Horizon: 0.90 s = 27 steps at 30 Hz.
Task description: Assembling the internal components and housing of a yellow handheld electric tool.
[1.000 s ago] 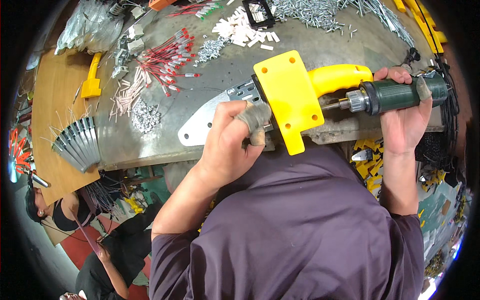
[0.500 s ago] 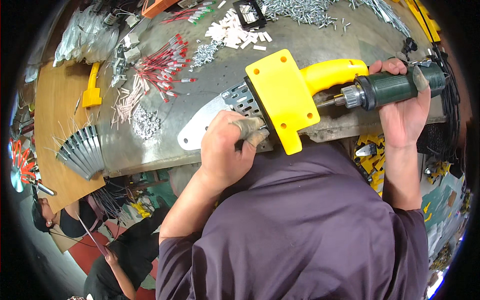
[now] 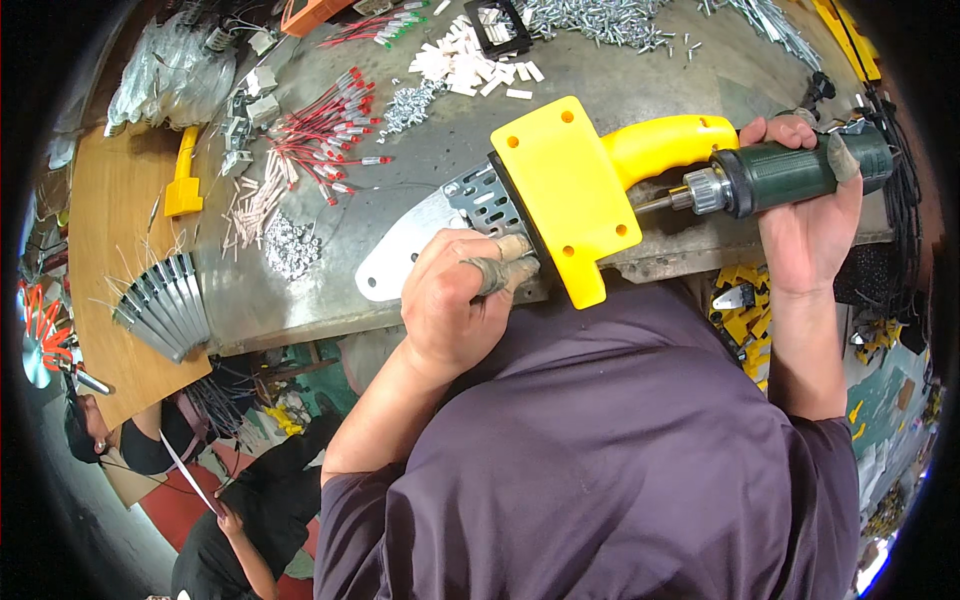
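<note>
A yellow plastic housing [image 3: 560, 190] with a curved handle lies across the bench edge in front of me. A perforated metal bracket [image 3: 490, 203] and a flat silvery plate [image 3: 405, 240] extend from its left side. My left hand [image 3: 450, 295] is closed, thumb and fingertips pinched together where the bracket meets the housing; what lies between them is hidden. My right hand [image 3: 810, 220] is wrapped round a dark green electric screwdriver [image 3: 800, 175], held level. Its thin bit [image 3: 655, 204] points left and reaches the housing's right edge below the handle. Worn covers sit on some fingertips.
Red-wired indicator lamps [image 3: 335, 130], white sleeves [image 3: 465, 60], piles of screws [image 3: 600, 20] and small nuts [image 3: 290, 247] lie beyond. Grey metal strips [image 3: 165, 310] fan out on a wooden board [image 3: 100, 240] at left. Another person [image 3: 240, 520] is at lower left.
My left fingers have shifted their pinch slightly closer to the housing, and the knuckles have turned. The screwdriver and housing stay nearly where they were.
</note>
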Motion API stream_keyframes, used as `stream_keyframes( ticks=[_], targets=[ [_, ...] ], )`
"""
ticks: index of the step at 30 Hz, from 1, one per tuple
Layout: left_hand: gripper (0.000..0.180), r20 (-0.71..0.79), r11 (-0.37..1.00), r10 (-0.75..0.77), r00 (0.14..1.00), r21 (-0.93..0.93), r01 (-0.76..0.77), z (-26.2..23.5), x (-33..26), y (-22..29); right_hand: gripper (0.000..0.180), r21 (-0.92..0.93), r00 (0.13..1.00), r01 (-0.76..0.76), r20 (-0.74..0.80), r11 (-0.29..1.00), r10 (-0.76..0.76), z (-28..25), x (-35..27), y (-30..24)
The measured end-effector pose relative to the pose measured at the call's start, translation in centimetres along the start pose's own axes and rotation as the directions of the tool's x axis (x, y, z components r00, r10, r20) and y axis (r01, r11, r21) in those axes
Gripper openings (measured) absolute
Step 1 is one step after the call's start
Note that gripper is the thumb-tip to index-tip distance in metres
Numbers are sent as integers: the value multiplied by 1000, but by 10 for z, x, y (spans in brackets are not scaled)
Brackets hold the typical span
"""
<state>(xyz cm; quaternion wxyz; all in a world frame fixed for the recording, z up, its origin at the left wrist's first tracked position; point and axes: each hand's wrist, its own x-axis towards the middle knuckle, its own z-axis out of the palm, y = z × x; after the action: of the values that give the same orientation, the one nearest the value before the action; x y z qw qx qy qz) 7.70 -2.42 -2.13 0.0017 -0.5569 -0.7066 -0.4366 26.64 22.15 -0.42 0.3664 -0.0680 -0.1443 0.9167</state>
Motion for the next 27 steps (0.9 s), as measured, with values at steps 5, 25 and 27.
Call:
stream_keyframes(
  ticks=[5, 25, 27],
  targets=[
    [24, 15, 1000, -7, 1000, 8, 7, 2, -3, -3, 29, 22, 1000, -3, -5, 1000, 3, 0, -1, 2],
    [32, 31, 991, 121, 992, 53, -122, -5, 8, -7, 27, 29, 999, 5, -34, 1000, -4, 2, -2, 6],
    [32, 38, 991, 126, 991, 38, -127, -4, 10, -6, 27, 17, 998, 36, -55, 999, -35, 2, -2, 7]
  ],
)
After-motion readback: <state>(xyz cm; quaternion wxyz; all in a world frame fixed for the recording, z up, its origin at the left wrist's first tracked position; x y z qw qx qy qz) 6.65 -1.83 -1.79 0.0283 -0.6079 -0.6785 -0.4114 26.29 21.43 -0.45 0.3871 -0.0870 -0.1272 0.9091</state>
